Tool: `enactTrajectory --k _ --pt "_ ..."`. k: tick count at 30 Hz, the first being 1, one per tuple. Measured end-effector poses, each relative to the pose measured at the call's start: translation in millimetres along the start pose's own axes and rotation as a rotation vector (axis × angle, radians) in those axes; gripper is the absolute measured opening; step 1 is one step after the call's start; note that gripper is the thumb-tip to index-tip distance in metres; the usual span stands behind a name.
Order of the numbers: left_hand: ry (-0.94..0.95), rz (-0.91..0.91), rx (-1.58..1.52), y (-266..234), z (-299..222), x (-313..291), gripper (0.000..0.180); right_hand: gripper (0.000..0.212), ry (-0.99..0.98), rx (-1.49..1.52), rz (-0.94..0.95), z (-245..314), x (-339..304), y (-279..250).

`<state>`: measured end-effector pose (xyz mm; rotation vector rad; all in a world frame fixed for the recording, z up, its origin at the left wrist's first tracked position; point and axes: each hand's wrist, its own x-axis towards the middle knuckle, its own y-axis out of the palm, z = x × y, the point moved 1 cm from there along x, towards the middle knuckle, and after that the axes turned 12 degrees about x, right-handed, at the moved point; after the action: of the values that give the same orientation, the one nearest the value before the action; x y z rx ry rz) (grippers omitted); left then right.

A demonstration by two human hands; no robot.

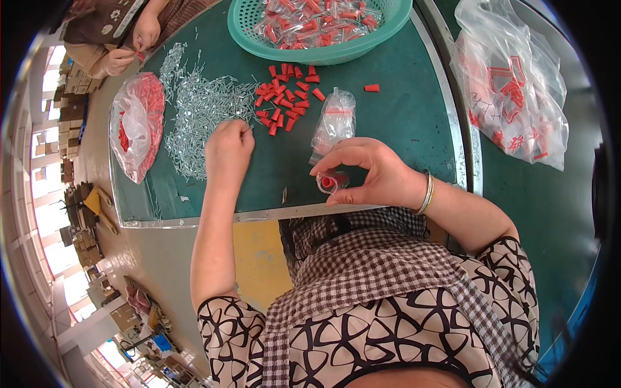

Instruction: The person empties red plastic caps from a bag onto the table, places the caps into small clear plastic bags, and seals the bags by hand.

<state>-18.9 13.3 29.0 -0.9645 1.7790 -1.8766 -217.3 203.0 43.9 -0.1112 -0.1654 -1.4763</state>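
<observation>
green table (404, 123): bears a green basket (374, 47) and a heap of metal fasteners (207, 110). right hand (372, 169): thumb and fingers grasping a clear packet (341, 176) near the table's front edge. left hand (229, 145): fingers curled at the heap; contents cannot be told. red cap (328, 183): within the packet.

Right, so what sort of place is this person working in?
Probably a small factory or packing workshop: loose small metal pieces and red tapered pieces cover part of a green worktable, a green basket is full of filled clear bags, and stacked cardboard boxes stand beyond.
</observation>
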Motion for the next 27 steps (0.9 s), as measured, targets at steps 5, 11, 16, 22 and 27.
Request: enactTrajectory --k 5,11,16,22,27 --pt "-0.006 -0.064 0.005 1.2 9.7 2.6 0.006 0.038 -0.024 0.001 -0.006 1.9 1.0 2.1" --pt "0.217 -0.052 0.165 4.0 1.5 9.3 0.007 0.037 -0.035 -0.001 -0.006 0.9 0.8 2.0" --pt "0.283 0.023 0.153 7.0 6.0 22.7 0.007 0.038 -0.018 0.003 0.002 1.4 -0.9 3.6" --pt "0.216 -0.088 -0.014 4.2 5.4 12.8 0.009 0.039 -0.054 0.002 -0.008 -0.4 -0.8 3.3" --pt "0.361 -0.119 0.035 8.4 -1.0 13.5 0.011 0.039 -0.064 0.006 -0.004 -3.3 -1.6 3.2"
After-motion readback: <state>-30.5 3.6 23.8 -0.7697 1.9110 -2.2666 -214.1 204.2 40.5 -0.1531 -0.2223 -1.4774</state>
